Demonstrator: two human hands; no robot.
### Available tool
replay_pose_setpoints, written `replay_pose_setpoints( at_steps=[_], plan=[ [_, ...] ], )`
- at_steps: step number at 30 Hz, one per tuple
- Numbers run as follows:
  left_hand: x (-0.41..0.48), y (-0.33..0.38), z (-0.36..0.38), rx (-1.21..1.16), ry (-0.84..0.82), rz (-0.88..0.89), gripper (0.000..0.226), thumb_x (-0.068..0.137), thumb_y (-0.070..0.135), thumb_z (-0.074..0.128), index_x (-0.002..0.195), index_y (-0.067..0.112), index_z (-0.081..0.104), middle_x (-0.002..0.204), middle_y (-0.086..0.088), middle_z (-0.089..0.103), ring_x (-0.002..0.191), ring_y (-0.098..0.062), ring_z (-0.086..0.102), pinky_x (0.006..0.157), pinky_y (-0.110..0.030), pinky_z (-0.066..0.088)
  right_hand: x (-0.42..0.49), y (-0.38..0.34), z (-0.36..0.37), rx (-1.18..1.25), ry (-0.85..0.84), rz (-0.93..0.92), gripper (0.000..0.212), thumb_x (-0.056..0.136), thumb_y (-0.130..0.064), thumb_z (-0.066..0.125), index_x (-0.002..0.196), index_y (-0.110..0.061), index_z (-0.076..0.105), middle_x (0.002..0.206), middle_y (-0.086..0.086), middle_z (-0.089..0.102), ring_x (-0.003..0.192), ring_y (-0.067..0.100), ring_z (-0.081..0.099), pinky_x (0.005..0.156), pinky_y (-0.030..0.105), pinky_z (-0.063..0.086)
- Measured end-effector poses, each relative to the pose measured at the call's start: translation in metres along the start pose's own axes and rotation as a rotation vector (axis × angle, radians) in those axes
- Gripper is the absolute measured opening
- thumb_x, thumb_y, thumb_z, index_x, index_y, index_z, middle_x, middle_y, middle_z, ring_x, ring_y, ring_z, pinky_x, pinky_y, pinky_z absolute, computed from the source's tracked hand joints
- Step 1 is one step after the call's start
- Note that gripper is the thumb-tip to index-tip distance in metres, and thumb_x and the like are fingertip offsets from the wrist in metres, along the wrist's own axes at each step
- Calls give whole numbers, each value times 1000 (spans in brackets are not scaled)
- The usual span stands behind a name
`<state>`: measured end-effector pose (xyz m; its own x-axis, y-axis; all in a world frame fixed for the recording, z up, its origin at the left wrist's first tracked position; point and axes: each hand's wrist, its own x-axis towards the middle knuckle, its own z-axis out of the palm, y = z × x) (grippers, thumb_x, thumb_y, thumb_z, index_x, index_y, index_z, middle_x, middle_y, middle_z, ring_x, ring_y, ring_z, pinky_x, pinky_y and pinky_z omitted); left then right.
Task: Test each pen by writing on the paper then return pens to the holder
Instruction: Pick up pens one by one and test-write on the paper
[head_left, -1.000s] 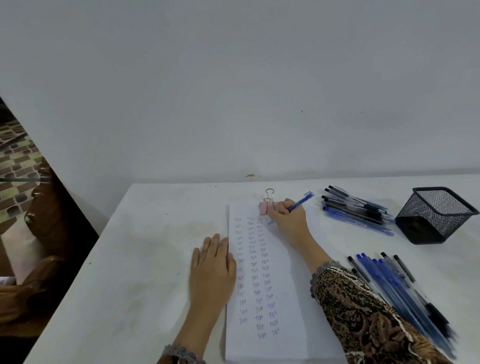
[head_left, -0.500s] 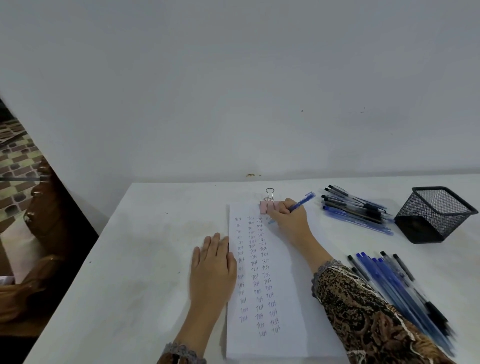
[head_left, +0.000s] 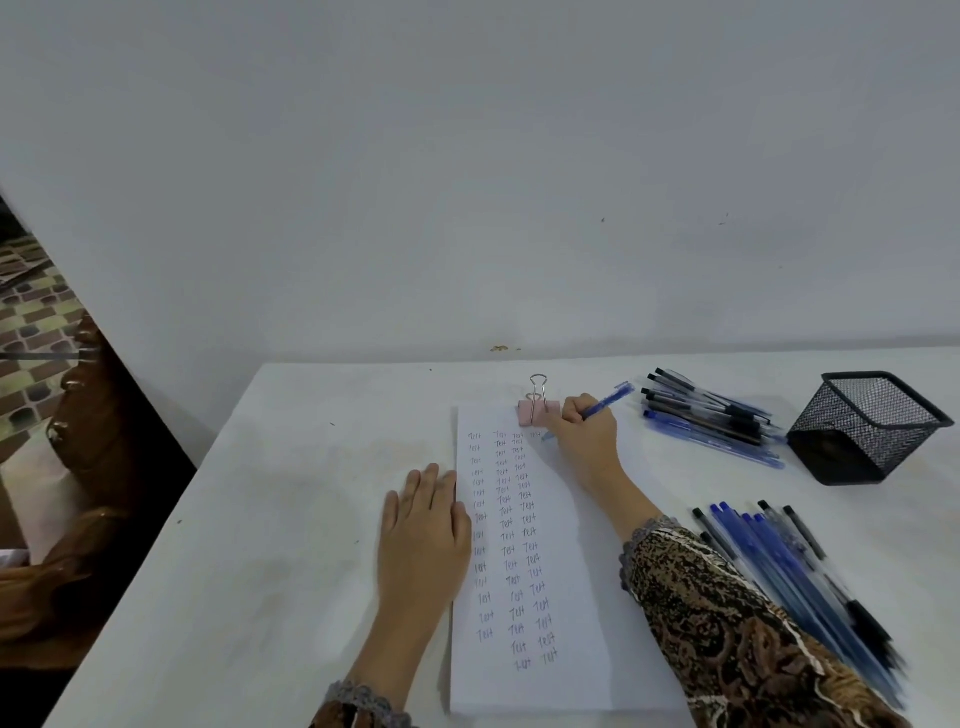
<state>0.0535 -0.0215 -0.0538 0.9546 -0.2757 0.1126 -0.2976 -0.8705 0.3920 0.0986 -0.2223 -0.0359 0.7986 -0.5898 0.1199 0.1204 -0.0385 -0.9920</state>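
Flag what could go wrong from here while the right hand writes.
1. The right hand writes with the blue pen close to the pink binder clip and might knock it.
2. The patterned sleeve lies beside the near pen pile and might sweep pens away.
3. The far pen pile is loose too; tested and untested pens could mix.

Only one readable word anywhere: "Test", handwritten over and over on the white paper (head_left: 587, 571). Runs down the sheet in three loose columns of bluish-grey ink, darker in some spots, pretty faint in others. Stops a bit higher in the left column than in the other two. Gets sloppy toward the bottom, barely legible there. Also shows up once more at the top as the start of a fourth column, just under the pink binder clip (head_left: 532, 413) and right beside the tip of the blue pen (head_left: 610, 401). As for print on the loose pens (head_left: 711, 426): too small and blurry to make out.
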Motion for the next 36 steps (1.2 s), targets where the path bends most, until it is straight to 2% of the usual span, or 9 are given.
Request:
replay_pose_setpoints(
  at_steps=[5,9,14,16,19,25,30,33,36],
  plan=[
    [0,-1,0,-24,5,4,47,99,31,16,146,23,22,156,5,14,145,-12,5,117,-32,-1,1,3,1,62,-21,26,55,77,14,56,55,-22,22,47,-12,25,49,9,25,59,16,36],
    [0,-1,1,-37,18,9,46,100,29,23,146,23,23,156,5,16,145,-12,6,117,-33,0,1,9,2,64,-36,-11,60,76,10,61,50,-27,23,52,-7,24,59,16,24,78,26,37],
    [0,-1,1,-43,31,10,46,100,30,25,145,24,25,155,6,16,144,-10,6,117,-32,0,1,-1,-5,143,2,72,54,77,19,49,54,-21,21,49,-7,23,40,6,20,42,16,24],
    [0,-1,0,-58,36,7,46,99,30,26,145,23,26,155,5,18,144,-11,8,117,-32,1,4,-2,-11,302,38,132,55,78,23,42,51,-21,22,41,-8,23,34,6,18,37,14,16],
    [-1,0,-1,-58,37,5,45,99,30,27,144,22,29,154,4,21,144,-12,11,118,-32,3,-4,-7,-21,289,46,141,53,79,22,43,48,-18,26,38,-5,27,32,7,22,38,15,15],
    [-8,2,-3,-100,70,12,42,98,26,32,139,18,39,149,3,33,141,-11,21,117,-29,7,-44,-5,-37,47,96,5,39,79,16,52,59,-13,36,62,7,40,47,17,42,41,17,36],
    [-16,6,-8,-111,106,7,55,88,32,23,132,12,50,140,-2,47,135,-16,35,113,-27,20,-73,-1,-53,-14,89,-76,34,80,12,57,68,-18,46,71,16,53,57,24,51,56,33,41],
    [-25,10,-11,-123,128,13,48,89,26,30,125,7,56,131,-7,55,123,-21,47,106,-29,32,-84,-4,-60,-31,83,-94,31,82,11,57,70,-17,48,75,16,55,50,9,55,54,27,45],
    [-40,11,-13,-144,127,-9,37,95,15,40,128,7,53,135,-6,51,125,-21,44,107,-29,29,-97,-9,-64,-3,45,-97,30,82,12,58,70,-14,48,72,11,54,48,2,57,51,18,47]
  ],
)
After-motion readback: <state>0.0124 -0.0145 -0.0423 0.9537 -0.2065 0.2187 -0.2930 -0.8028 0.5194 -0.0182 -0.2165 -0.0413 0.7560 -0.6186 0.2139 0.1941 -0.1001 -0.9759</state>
